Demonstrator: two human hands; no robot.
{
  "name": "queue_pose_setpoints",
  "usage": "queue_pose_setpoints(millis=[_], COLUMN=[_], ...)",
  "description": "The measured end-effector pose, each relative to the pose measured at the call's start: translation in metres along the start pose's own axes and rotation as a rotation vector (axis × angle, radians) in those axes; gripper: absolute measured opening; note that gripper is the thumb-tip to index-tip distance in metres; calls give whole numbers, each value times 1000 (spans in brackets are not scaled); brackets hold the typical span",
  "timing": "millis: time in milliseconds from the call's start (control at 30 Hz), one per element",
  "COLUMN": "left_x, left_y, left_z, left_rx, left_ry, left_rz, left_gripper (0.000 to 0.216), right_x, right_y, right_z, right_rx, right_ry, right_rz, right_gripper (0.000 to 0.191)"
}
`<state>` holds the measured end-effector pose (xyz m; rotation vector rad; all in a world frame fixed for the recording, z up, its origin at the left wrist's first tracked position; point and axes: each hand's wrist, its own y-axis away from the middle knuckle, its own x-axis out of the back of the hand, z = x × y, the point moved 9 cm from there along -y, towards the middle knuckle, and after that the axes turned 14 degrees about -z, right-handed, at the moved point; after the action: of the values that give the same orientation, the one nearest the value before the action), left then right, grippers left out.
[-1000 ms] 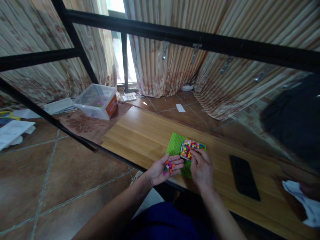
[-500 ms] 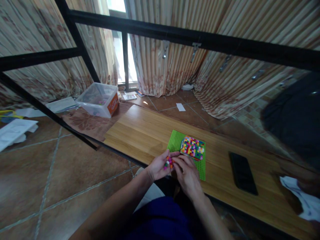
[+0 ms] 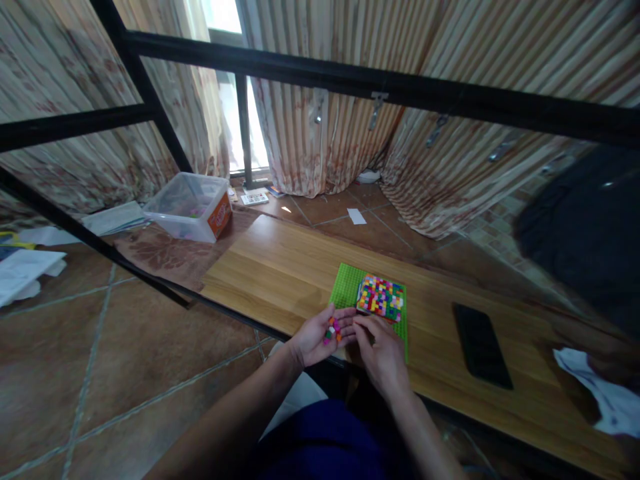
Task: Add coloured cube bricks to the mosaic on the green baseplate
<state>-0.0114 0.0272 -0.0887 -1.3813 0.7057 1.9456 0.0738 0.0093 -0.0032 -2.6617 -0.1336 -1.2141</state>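
Palm up, my left hand (image 3: 313, 339) cups several small toy bricks (image 3: 331, 331) in pink, orange, white and green, its fingers stretched out to the right. My right hand (image 3: 383, 353) is just right of it, thumb and fingertips pinched together near the left fingertips. Whatever is in that pinch is too small to make out. Just beyond both hands lies a green studded baseplate (image 3: 345, 283). On it sits a block of many-coloured bricks (image 3: 381, 295), closely packed. My right hand hides part of the baseplate's near side.
The wooden table (image 3: 280, 267) carries a black phone (image 3: 483, 345) on the right and crumpled white paper (image 3: 600, 393) beyond it. A clear plastic box (image 3: 190, 207) with small pieces stands past the table's left end. A black metal rail (image 3: 320, 67) crosses the view in front of curtains.
My right hand has drawn slightly away from the bricks in my left palm, its fingertips still pinched. The left fingers have spread flatter. The view has shifted a little.
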Motion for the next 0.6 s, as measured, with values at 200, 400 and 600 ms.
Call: queue_pose_setpoints(millis=[200, 400, 600], left_x=[-1, 4, 3], left_y=[0, 0, 1], left_z=[0, -1, -1], left_rx=[29, 22, 32], left_ry=[-39, -53, -79], left_rz=[5, -3, 8], left_gripper=[45, 47, 47], right_x=[41, 60, 57], right_y=[2, -8, -13], right_z=[33, 43, 49], right_rx=[-130, -99, -120], right_ry=[-43, 69, 151], right_rz=[211, 368, 425], right_gripper=[32, 29, 28])
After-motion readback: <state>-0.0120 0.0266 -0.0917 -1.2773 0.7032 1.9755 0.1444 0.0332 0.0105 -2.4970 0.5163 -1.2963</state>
